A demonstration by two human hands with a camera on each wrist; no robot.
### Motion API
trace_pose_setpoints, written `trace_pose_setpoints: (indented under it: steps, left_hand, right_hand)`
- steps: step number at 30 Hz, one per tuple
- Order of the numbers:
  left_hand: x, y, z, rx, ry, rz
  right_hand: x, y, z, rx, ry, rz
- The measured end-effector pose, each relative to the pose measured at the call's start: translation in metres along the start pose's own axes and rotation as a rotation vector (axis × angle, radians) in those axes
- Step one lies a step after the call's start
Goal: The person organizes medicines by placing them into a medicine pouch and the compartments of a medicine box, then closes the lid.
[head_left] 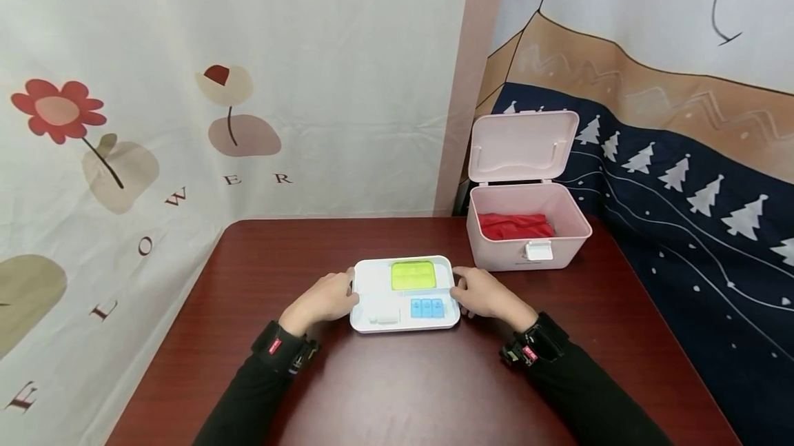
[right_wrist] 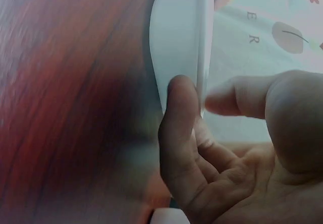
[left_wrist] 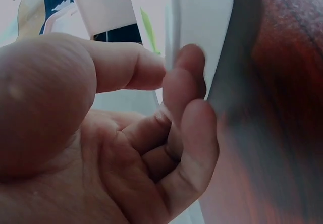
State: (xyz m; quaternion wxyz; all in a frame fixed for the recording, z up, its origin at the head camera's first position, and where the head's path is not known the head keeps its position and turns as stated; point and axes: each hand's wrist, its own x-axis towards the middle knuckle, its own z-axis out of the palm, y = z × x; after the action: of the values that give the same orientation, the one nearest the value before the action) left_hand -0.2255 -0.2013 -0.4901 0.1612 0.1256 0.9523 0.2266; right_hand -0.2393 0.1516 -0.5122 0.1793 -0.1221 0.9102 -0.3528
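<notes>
A shallow white tray [head_left: 380, 287] is in the middle of the head view. A yellow-green rectangular piece [head_left: 413, 275], a row of small light-blue blocks [head_left: 426, 308] and a small white item [head_left: 384, 318] lie on it; their exact kinds cannot be told. My left hand [head_left: 329, 296] grips the tray's left end, thumb at the rim and fingers [left_wrist: 197, 143] curled against the outer wall. At the opposite end my right hand [head_left: 486, 294] holds the tray the same way, thumb by the rim and fingers [right_wrist: 179, 118] bent along the side.
Behind my right hand stands a pink box [head_left: 515, 253] with its lid [head_left: 524, 146] raised and a red cloth-like thing [head_left: 515, 226] inside. The dark red wooden table [head_left: 298, 246] meets printed fabric hangings [head_left: 347, 122] at the back and right.
</notes>
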Motion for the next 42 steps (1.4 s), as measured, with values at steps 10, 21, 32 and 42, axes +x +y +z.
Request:
trace_pose_setpoints:
  steps: [10,21,32,42]
  left_hand:
    - [-0.002,0.001,-0.016,-0.049,0.040,0.025]
    - [-0.006,0.024,-0.060,-0.234,0.155,0.148]
    - [0.025,0.079,-0.073,-0.323,0.128,0.258]
    - [0.081,0.136,-0.070,-0.388,0.007,0.329]
  right_hand:
    - [-0.004,-0.009,-0.006,0.084,0.074,-0.041]
    - [-0.034,-0.046,-0.064,0.161,0.198,-0.091]
    - [-0.047,-0.031,-0.132,-0.053,0.341,-0.077]
    - [-0.051,0.009,-0.188,-0.142,0.403,0.080]
